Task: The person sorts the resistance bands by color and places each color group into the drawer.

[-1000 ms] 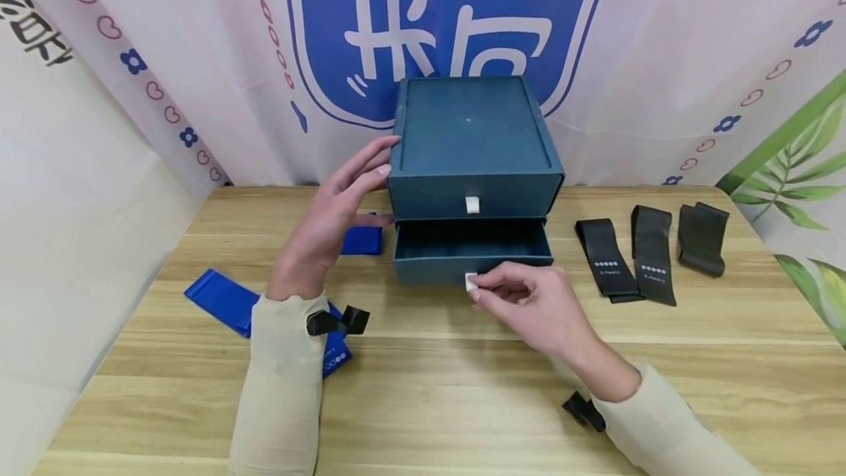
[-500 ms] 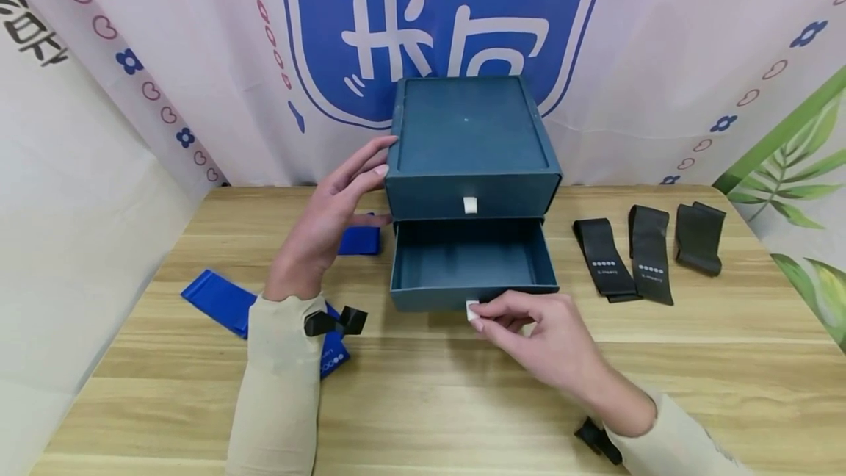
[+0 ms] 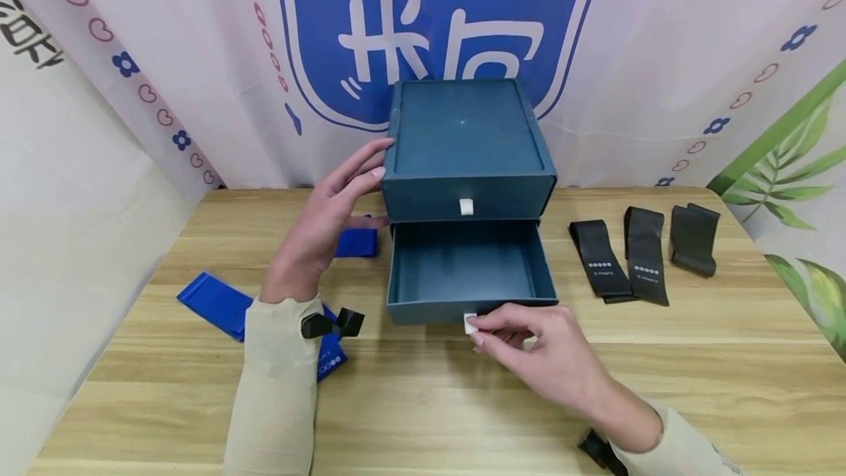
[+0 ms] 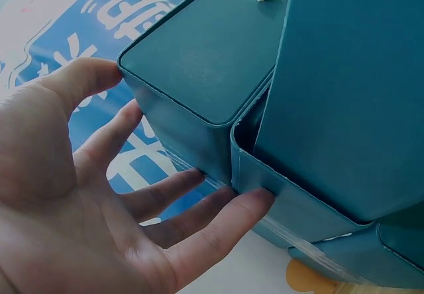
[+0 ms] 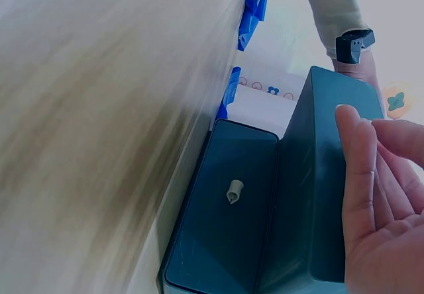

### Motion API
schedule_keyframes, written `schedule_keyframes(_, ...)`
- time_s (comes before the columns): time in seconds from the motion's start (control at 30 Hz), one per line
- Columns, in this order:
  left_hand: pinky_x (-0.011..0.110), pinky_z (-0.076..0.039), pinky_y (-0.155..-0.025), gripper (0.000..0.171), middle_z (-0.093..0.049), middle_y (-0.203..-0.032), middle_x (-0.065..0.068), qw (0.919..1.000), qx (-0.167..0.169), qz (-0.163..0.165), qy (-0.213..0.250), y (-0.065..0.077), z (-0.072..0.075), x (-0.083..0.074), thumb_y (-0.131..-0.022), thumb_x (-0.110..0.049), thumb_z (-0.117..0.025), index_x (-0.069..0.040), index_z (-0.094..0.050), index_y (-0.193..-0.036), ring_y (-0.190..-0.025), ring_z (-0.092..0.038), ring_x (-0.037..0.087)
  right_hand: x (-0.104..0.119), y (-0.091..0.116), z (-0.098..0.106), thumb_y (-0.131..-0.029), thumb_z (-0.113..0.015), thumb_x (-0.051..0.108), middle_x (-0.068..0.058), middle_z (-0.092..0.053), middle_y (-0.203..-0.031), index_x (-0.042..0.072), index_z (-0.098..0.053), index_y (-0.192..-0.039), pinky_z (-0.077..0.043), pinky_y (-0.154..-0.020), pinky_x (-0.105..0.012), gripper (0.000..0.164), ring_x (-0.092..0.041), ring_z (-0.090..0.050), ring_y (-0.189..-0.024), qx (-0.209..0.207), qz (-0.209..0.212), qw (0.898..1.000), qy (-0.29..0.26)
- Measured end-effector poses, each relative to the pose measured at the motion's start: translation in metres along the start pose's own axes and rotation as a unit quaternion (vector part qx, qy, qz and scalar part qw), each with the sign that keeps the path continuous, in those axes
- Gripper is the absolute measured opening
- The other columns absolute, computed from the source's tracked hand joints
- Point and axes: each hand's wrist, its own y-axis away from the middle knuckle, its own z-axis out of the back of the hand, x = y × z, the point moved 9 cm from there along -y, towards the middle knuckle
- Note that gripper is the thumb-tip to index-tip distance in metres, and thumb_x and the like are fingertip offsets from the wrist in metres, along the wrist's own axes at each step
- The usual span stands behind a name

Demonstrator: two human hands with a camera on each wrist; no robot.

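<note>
A dark teal drawer unit (image 3: 463, 131) stands at the back of the wooden table. Its middle drawer (image 3: 471, 259) is pulled well out, and the inside floor shows. My right hand (image 3: 545, 347) pinches the white pull tab (image 3: 470, 323) on that drawer's front between thumb and forefinger. With spread fingers, my left hand (image 3: 324, 219) rests against the unit's left side. In the left wrist view, those fingertips (image 4: 255, 201) touch the side near the front edge. The upper drawer (image 3: 429, 197) is closed. So is the bottom drawer (image 5: 222, 228), seen low in the right wrist view with its own tab.
Several folded blue resistance bands (image 3: 214, 305) lie left of the unit, partly hidden by the left arm. To the right are three folded black resistance bands (image 3: 646, 255). A printed curtain (image 3: 225, 94) hangs behind the table.
The middle drawer has slid farther out toward me, pulled by my right hand on its tab. My left hand has stayed against the unit's side.
</note>
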Motion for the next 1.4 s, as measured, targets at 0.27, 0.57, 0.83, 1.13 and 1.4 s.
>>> schedule_keyframes(0.27,0.074,-0.050,-0.108,0.046,-0.041,-0.172,-0.010,1.0000,0.001,0.003,0.003,0.001,-0.003,0.002,-0.112,-0.046,-0.054,-0.046,-0.051,-0.158,-0.146,-0.048,0.032,0.021,0.004,0.013,-0.098,-0.081,0.016,0.011,-0.082,-0.092,0.021,-0.082,-0.108,-0.062,-0.063,-0.023,0.012,0.001,-0.073,-0.076,0.022,0.040,0.999,0.019)
schedule_keyframes(0.57,0.073,-0.053,-0.106,0.047,-0.041,-0.172,-0.009,0.9999,-0.001,-0.013,-0.004,0.000,-0.001,-0.003,-0.110,-0.047,-0.056,-0.045,-0.052,-0.158,-0.146,-0.047,0.033,0.050,0.004,0.105,-0.085,-0.078,-0.016,0.006,-0.077,-0.076,0.016,-0.081,-0.092,-0.057,-0.059,-0.018,0.032,-0.003,-0.069,-0.064,-0.051,0.162,0.985,0.035)
schedule_keyframes(0.83,0.073,-0.052,-0.107,0.047,-0.040,-0.172,-0.010,0.9999,0.003,-0.012,-0.003,0.001,0.002,-0.002,-0.113,-0.043,-0.053,-0.043,-0.050,-0.159,-0.147,-0.048,0.032,-0.045,-0.019,0.166,-0.105,-0.073,0.020,0.015,-0.081,-0.090,0.005,-0.076,-0.114,-0.061,-0.064,-0.024,0.018,-0.008,-0.078,-0.078,-0.105,-0.123,0.985,0.064)
schedule_keyframes(1.13,0.072,-0.052,-0.108,0.046,-0.042,-0.171,-0.010,1.0000,0.005,-0.006,-0.003,0.002,0.001,0.000,-0.112,-0.045,-0.053,-0.046,-0.050,-0.158,-0.148,-0.048,0.030,-0.142,-0.046,0.176,-0.109,-0.065,0.040,0.023,-0.077,-0.103,0.007,-0.069,-0.132,-0.064,-0.083,-0.028,0.040,-0.003,-0.075,-0.096,-0.067,-0.250,0.966,-0.009)
schedule_keyframes(1.4,0.072,-0.053,-0.106,0.046,-0.045,-0.170,-0.009,0.9999,0.001,-0.012,-0.001,0.002,0.002,0.000,-0.111,-0.046,-0.054,-0.046,-0.051,-0.157,-0.149,-0.048,0.029,-0.191,-0.055,0.183,-0.109,-0.063,0.041,0.030,-0.070,-0.103,0.006,-0.058,-0.149,-0.060,-0.080,-0.024,0.053,-0.002,-0.069,-0.091,-0.059,-0.310,0.949,-0.003)
